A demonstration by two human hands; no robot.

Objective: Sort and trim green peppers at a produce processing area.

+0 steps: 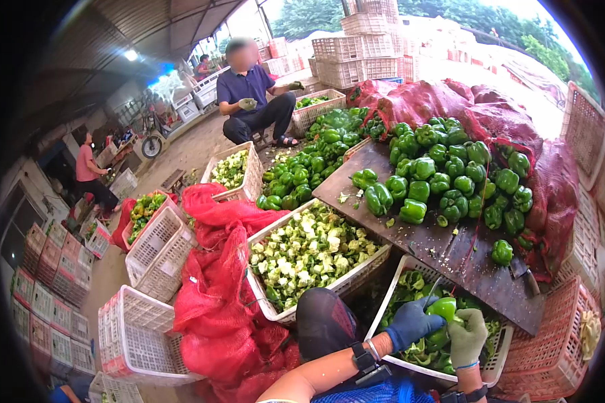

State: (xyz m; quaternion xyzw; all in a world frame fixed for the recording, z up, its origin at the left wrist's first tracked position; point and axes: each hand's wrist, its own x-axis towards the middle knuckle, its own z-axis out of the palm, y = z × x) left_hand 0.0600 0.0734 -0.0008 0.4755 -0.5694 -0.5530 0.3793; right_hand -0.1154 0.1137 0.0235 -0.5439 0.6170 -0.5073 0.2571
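Wearing a blue glove, my left hand is closed around a green bell pepper. My right hand, in a pale greenish glove, grips the pepper's other side; its fingertips are partly hidden. Both hands are above a white crate holding cut green pepper pieces. Just beyond them slopes a dark wooden board with a heap of whole green bell peppers on it. A knife lies near the board's right edge, close to a single pepper.
Left of my knee, a white crate is full of pale pepper cores. Red mesh sacks and other white crates stand farther left. A seated person in gloves works beyond a pepper pile. An orange crate stands at right.
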